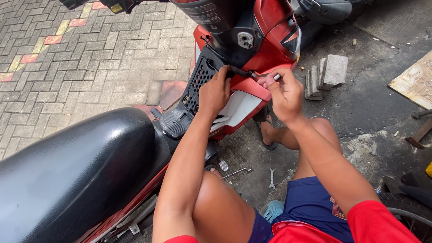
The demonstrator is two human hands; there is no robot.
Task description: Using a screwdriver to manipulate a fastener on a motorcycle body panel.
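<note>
Your left hand point(215, 91) pinches the black tool point(241, 72) against the red scooter panel point(252, 85) at its upper edge, while your right hand point(283, 92) grips the tool's silver end.

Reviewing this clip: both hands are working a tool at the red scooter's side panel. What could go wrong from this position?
1. The right hand drives a slim tool into the seam of the red panel; a slip could scratch or crack the plastic.
2. The left hand grips right at the tool's tip, so a slip could jab its fingers.
3. The wrench and other loose tools on the ground by the sandalled foot could be stepped on.
</note>
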